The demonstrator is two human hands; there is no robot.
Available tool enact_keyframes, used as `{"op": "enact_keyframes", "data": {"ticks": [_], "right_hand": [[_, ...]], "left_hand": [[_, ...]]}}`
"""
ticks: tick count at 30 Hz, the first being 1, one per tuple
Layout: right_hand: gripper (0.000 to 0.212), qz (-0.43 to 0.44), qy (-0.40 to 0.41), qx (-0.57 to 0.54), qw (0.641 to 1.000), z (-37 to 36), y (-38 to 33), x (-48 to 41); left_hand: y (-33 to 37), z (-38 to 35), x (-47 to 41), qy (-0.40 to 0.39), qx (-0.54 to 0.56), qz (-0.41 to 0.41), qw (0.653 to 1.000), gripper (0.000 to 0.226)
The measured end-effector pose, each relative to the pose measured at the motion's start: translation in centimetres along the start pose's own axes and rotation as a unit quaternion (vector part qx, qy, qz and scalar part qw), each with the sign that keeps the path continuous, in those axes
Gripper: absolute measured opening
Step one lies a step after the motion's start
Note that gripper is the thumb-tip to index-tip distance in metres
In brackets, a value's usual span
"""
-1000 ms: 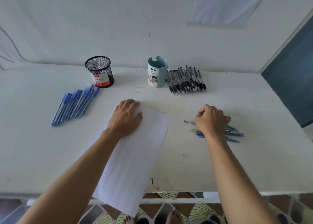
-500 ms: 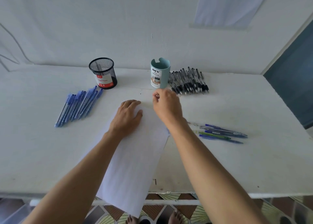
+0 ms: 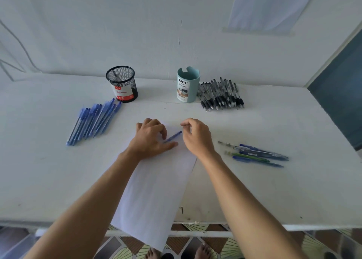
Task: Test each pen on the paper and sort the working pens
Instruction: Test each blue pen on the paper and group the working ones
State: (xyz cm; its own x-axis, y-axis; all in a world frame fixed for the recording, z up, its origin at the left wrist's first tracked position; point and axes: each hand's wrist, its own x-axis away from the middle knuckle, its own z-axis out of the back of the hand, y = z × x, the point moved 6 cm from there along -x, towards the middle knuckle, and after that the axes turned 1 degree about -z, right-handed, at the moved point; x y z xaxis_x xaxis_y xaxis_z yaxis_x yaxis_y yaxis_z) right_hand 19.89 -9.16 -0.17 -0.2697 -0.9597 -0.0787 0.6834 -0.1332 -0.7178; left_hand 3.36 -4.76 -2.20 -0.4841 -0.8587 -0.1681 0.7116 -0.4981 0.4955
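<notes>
1. A sheet of white paper [image 3: 156,190] lies slanted on the white table [image 3: 58,180], its near corner hanging over the front edge.
2. The left hand [image 3: 149,139] rests on the far part of the paper, thumb stretched out flat and fingers [image 3: 163,133] bent down over the near end of a blue pen [image 3: 174,135], gripping it.
3. The blue pen lies slanted over the paper's far end, between the two hands.
4. The right hand [image 3: 196,138] is just beside it, its fingers [image 3: 186,122] curled. The pen's far end meets the thumb side, but whether they grip it I cannot tell.
5. To the right, a few loose pens [image 3: 254,154] lie on the table.
6. Further left, a row of blue pens [image 3: 94,120] lies side by side.
7. At the back stand a black mesh cup [image 3: 122,84] and a teal organizer [image 3: 188,86], with a heap of black pens [image 3: 221,95] just right of the organizer.
</notes>
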Motion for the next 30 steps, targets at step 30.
{"op": "enact_keyframes", "data": {"ticks": [30], "right_hand": [[0.061, 0.086, -0.107, 0.269, 0.953, -1.5, 2.9, 2.4]], "left_hand": [[3.2, 2.1, -1.9, -0.023, 0.569, 0.170, 0.804, 0.022]]}}
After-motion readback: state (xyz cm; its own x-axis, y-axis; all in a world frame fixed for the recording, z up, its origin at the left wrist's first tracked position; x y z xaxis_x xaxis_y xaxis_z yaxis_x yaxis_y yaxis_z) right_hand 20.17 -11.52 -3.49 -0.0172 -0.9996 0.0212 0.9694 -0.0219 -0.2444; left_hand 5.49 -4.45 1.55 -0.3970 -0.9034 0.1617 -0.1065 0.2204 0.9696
